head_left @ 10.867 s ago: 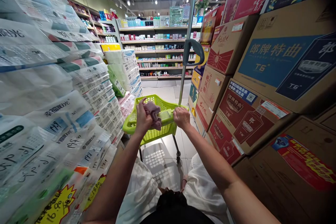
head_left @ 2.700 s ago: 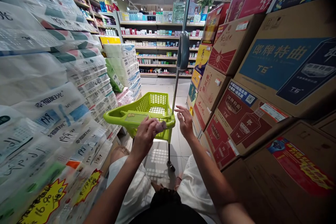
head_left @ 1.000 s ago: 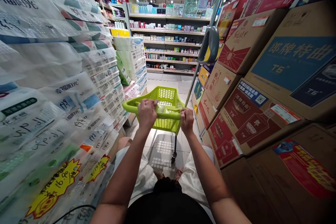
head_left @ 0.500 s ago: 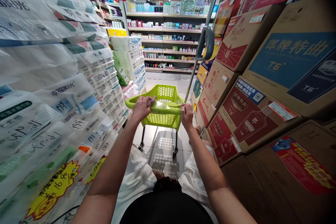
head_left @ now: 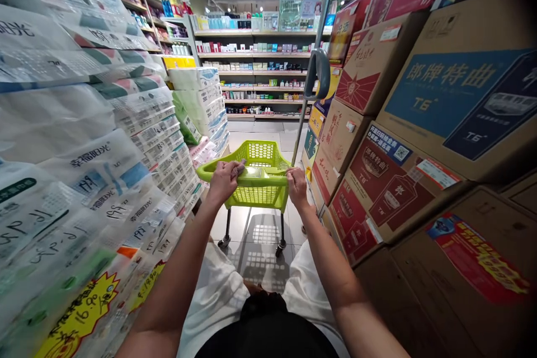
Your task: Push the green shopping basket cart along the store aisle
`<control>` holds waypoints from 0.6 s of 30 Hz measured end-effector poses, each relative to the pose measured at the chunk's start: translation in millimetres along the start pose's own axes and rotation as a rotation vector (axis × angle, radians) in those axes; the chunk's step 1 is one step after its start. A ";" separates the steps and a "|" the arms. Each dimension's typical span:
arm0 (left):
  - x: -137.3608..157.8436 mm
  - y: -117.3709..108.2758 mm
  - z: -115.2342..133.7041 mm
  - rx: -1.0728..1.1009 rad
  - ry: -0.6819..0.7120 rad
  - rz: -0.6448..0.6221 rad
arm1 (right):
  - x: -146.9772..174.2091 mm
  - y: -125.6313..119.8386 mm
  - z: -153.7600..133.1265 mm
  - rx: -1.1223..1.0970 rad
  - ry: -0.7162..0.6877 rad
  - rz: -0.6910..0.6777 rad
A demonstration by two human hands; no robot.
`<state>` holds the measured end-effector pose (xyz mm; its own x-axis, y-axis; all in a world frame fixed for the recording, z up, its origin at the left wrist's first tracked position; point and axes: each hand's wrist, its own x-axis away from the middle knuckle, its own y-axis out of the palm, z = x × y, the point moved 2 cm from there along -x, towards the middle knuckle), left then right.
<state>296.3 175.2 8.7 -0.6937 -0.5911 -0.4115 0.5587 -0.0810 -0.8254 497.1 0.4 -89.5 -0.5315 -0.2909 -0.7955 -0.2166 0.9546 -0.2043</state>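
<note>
A lime-green wheeled shopping basket cart (head_left: 258, 197) stands upright in front of my legs. Its basket has mesh walls, and its dark legs end in casters. My left hand (head_left: 225, 180) is closed around the cart's handle bar (head_left: 262, 180) on the left side. A small greyish, crumpled-looking thing (head_left: 241, 166) shows at its fingertips; I cannot make out what it is. On the bar's right end, my right hand (head_left: 297, 185) is closed too. A tall metal pole with a grey loop handle (head_left: 318, 74) runs down behind the right hand, its lower end hidden.
Wrapped tissue packs (head_left: 90, 165) are piled high along the left, with yellow handwritten price tags (head_left: 79, 313). Cardboard cartons (head_left: 444, 95) form a wall on the right. A tiled aisle (head_left: 272, 130) leads to shelves of small boxed goods (head_left: 255, 48) at the far end.
The view has shifted slightly, so the shelves, pole and cartons appear a little further left and lower. Both hands keep their grip on the handle bar.
</note>
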 end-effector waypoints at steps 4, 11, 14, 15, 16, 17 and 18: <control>-9.3 -2.9 -17.4 -0.054 -0.131 0.144 | -0.5 0.2 -3.4 0.010 -0.001 -0.057; 9.0 5.6 17.4 0.008 -0.051 0.062 | 3.3 3.9 -3.7 0.041 0.018 0.004; 21.2 10.9 30.9 0.021 0.053 0.035 | 2.8 1.7 -0.2 0.068 0.011 -0.007; 22.8 11.3 31.2 0.021 0.039 0.046 | 2.6 1.2 0.4 0.075 0.011 -0.007; 23.3 11.2 30.5 0.019 -0.001 0.071 | 2.5 1.0 0.5 0.078 0.010 -0.005; 22.9 11.1 29.9 0.019 -0.050 0.101 | 2.5 1.2 0.3 0.077 0.007 -0.003; 22.1 11.5 30.3 0.024 -0.095 0.121 | 2.8 1.8 -0.4 0.076 0.003 -0.002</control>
<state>301.2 136.9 1.8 -0.5752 -0.6710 -0.4679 0.6473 -0.0235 -0.7619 495.0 1.3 -91.9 -0.5339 -0.2925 -0.7934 -0.1548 0.9562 -0.2484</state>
